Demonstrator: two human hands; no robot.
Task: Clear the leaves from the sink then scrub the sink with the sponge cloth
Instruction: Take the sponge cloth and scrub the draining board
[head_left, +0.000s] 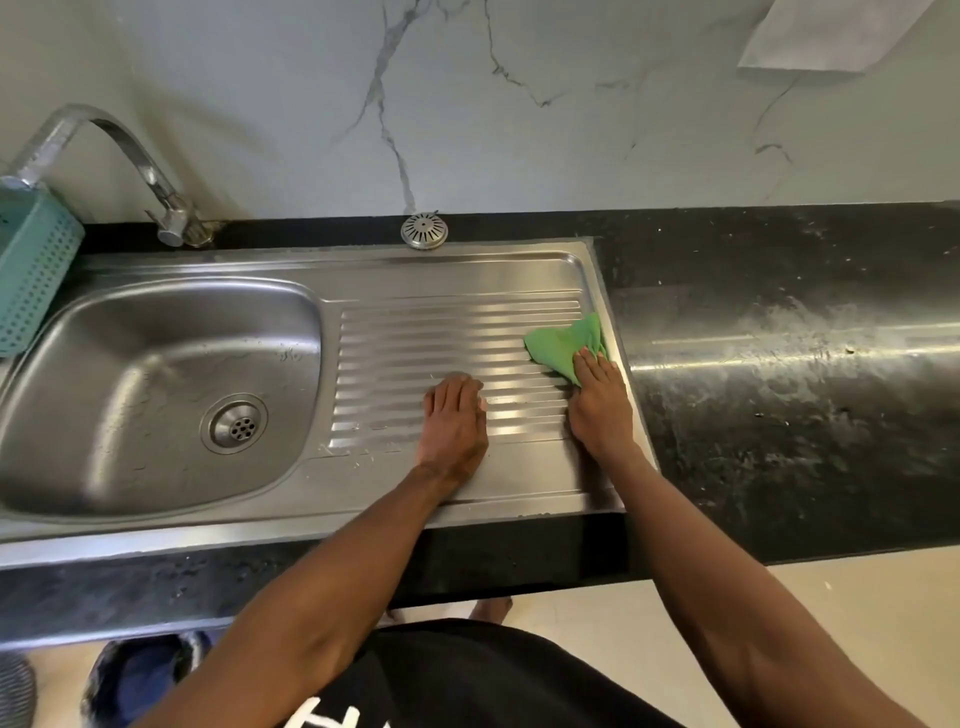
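Pressing down on the green sponge cloth, your right hand lies with its fingers nearly straight across the cloth's near edge, at the far right end of the ribbed drainboard of the stainless steel sink. The cloth is bunched and spreads toward the drainboard's right rim, next to the black countertop. Your left hand rests palm down on the ribs nearer the middle of the drainboard, fingers straight and close together, gripping nothing; the two hands are near each other but apart.

Containers: the sink basin, left of the drainboard, holds only streaks and droplets of water around its round drain; no leaves can be made out in it. A teal perforated basket stands at the left edge beside the curved faucet; its contents are out of view. A loose metal strainer cap sits on the countertop just behind the sink's back rim, below the marbled wall.

Writing: white letters show on your black shirt at the bottom edge, cut off and unreadable.
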